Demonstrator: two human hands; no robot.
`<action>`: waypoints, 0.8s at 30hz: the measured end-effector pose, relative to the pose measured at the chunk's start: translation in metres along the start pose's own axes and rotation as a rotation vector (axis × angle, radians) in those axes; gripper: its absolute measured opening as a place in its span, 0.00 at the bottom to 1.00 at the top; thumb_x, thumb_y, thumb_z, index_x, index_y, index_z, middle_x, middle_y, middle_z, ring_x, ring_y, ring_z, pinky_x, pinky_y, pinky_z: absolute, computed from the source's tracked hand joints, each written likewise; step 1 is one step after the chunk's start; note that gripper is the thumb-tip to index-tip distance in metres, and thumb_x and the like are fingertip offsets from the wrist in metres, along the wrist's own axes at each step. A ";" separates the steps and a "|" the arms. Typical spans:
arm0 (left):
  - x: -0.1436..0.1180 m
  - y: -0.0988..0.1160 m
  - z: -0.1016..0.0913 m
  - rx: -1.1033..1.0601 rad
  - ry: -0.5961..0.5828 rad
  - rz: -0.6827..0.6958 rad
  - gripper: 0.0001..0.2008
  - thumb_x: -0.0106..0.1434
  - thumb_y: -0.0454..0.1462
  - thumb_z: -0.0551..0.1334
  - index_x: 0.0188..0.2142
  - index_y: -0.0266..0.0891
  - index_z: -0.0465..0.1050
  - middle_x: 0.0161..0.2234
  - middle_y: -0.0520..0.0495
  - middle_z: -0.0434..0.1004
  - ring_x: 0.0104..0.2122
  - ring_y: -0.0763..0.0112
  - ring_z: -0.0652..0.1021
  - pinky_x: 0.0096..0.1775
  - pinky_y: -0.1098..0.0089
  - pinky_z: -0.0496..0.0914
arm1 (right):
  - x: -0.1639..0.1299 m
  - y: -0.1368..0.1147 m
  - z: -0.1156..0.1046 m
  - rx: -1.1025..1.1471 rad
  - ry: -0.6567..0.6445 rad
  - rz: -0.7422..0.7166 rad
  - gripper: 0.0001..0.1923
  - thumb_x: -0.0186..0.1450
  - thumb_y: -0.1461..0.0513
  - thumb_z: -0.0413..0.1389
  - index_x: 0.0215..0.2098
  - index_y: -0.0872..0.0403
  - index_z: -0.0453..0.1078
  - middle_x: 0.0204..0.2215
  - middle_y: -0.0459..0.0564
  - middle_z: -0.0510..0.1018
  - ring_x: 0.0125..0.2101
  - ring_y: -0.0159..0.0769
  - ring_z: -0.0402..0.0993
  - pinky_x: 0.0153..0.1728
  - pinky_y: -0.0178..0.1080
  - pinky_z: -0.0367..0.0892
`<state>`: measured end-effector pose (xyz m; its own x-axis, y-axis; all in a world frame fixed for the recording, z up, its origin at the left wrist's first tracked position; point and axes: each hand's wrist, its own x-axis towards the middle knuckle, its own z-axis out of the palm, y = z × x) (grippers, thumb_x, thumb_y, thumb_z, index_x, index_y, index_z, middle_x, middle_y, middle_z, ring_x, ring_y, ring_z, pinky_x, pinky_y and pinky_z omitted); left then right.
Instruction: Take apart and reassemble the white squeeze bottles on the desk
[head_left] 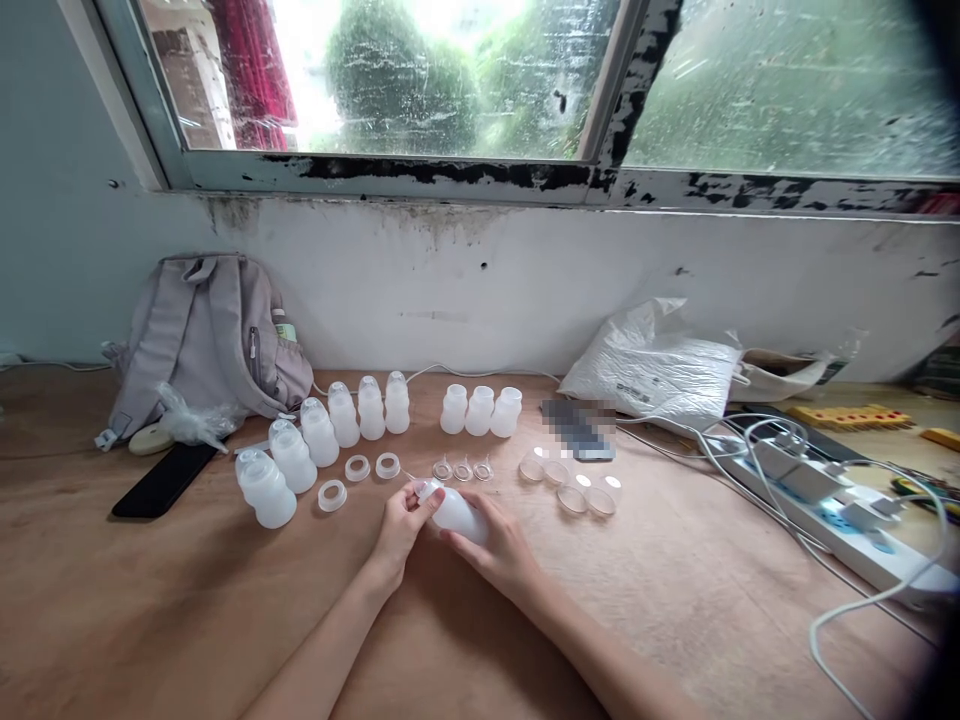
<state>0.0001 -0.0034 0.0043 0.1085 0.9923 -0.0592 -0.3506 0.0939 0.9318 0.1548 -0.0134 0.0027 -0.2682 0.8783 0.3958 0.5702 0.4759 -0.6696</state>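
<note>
The left hand (399,527) grips the top end of the bottle (459,516) — the right hand (504,542) is closed around its body. This bottle is tilted, between the rings (322,502) and the clear lids (573,500).

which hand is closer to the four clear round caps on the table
Right. The right hand, around the bottle, is just left of the clear caps; the left hand, at the bottle's top end, is farther left.
</note>
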 end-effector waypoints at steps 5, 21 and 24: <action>-0.004 0.005 0.002 -0.098 -0.048 -0.048 0.16 0.54 0.43 0.61 0.38 0.34 0.69 0.35 0.44 0.74 0.35 0.68 0.74 0.39 0.69 0.65 | -0.002 0.000 0.003 -0.047 0.022 0.021 0.20 0.55 0.59 0.55 0.46 0.50 0.61 0.43 0.51 0.71 0.42 0.41 0.68 0.41 0.41 0.65; -0.007 0.003 0.005 -0.076 0.068 -0.009 0.14 0.51 0.42 0.63 0.33 0.33 0.71 0.30 0.45 0.73 0.30 0.70 0.72 0.35 0.71 0.64 | -0.001 -0.011 -0.002 0.008 -0.025 0.056 0.16 0.54 0.57 0.56 0.40 0.52 0.64 0.35 0.49 0.74 0.33 0.38 0.71 0.32 0.37 0.65; -0.009 0.002 0.005 -0.067 0.082 0.038 0.13 0.51 0.41 0.63 0.32 0.33 0.72 0.29 0.46 0.73 0.30 0.71 0.71 0.35 0.72 0.64 | 0.001 -0.016 -0.007 0.092 -0.059 0.131 0.15 0.53 0.55 0.56 0.37 0.53 0.66 0.30 0.47 0.74 0.29 0.36 0.70 0.29 0.35 0.64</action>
<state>0.0032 -0.0122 0.0087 0.0179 0.9983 -0.0557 -0.4149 0.0581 0.9080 0.1510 -0.0200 0.0180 -0.2429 0.9330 0.2656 0.5301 0.3569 -0.7691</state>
